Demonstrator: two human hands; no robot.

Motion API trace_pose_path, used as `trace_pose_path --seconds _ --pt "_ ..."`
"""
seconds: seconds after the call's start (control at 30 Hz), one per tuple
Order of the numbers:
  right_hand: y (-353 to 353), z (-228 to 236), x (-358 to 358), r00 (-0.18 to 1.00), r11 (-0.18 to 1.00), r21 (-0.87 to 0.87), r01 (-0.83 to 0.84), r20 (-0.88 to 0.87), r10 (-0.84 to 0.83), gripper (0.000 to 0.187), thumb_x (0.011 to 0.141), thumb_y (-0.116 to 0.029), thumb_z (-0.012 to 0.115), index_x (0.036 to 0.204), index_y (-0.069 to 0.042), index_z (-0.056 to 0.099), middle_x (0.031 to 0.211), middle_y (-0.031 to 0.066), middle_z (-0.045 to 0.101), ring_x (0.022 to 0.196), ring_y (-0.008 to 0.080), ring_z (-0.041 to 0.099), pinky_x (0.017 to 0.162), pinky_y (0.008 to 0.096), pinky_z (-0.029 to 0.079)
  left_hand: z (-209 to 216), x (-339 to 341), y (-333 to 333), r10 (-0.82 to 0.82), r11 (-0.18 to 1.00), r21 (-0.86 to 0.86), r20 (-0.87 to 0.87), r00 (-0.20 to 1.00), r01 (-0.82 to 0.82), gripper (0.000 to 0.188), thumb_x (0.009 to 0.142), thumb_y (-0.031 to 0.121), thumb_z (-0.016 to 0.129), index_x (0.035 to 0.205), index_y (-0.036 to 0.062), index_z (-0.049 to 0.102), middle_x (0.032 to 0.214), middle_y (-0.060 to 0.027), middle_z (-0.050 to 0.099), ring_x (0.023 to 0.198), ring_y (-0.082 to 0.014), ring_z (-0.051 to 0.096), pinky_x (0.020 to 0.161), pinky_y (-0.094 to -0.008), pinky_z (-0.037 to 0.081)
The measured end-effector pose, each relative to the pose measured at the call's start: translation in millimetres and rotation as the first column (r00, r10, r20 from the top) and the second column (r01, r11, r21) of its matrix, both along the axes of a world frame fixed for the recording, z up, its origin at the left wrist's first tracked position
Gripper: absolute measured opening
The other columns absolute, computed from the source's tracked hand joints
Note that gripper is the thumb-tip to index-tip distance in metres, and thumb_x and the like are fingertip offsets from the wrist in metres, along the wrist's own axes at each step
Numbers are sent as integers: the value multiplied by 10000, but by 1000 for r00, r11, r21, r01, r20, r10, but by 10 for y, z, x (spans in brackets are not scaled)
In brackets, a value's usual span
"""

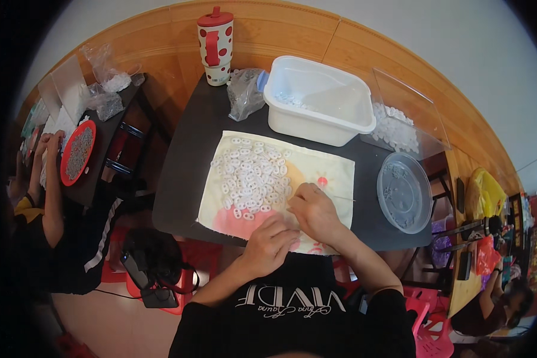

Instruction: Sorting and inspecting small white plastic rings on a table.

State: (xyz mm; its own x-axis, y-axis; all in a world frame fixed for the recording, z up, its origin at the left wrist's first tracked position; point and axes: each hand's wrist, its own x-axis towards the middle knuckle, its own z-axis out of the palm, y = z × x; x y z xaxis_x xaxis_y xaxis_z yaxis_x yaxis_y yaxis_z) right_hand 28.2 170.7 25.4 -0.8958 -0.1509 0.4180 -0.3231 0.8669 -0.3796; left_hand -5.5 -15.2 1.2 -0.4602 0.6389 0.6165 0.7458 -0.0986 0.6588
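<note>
My left hand (271, 244) and my right hand (314, 210) are close together over the near edge of a pale yellow cloth (340, 173) printed with pink and orange. Both have curled, closed fingers; whatever is between them is hidden or too small to name. Just left of them lies a loose heap of small white oval pieces (253, 179), each with two holes. A thin straight light-coloured tool (345, 198) sticks out to the right of my right hand; I cannot tell whether it is held.
Behind the cloth stands a white plastic tub (319, 128) with small pieces inside. Right of it are a clear box (394, 128) of white pieces and a round clear tray (404, 192). A spotted tumbler (216, 48) and plastic bag (244, 95) stand back left. Another person's hands (49, 142) work beside a red tray (79, 153).
</note>
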Motion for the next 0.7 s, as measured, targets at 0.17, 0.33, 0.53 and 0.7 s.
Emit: trace_pose_path --seconds 0.17,0.33,0.53,0.7 --pt "-13 38 156 999 988 -148 45 0 -45 126 795 -9 697 907 -15 639 842 108 565 737 264 582 626 348 447 131 16 -30 168 985 -10 296 940 -173 191 793 -56 690 981 -23 698 931 -134 655 810 -227 632 699 -296 500" --pt "-157 43 367 984 593 -799 104 169 55 96 875 56 661 957 11 639 864 64 616 809 89 574 692 248 446 76 -3 104 0 979 165 569 822 -115 235 839 -69 683 1071 -33 694 943 -80 640 791 -113 600 641 -235 470" --pt "122 198 570 999 795 -606 16 -27 -40 161 838 92 657 983 23 655 930 122 661 811 211 641 705 297 502 -105 -17 225 -147 961 275 601 785 -30 211 880 -81 652 1086 -47 675 917 -89 646 624 -90 574 541 -207 444" --pt "1184 488 1051 883 813 -355 462 92 -461 142 799 41 694 939 21 679 880 102 663 800 192 648 699 314 518 -52 55 204 -119 977 199 807 579 -76 113 931 -18 629 1024 -42 689 903 -88 647 629 -105 592 520 -211 460"
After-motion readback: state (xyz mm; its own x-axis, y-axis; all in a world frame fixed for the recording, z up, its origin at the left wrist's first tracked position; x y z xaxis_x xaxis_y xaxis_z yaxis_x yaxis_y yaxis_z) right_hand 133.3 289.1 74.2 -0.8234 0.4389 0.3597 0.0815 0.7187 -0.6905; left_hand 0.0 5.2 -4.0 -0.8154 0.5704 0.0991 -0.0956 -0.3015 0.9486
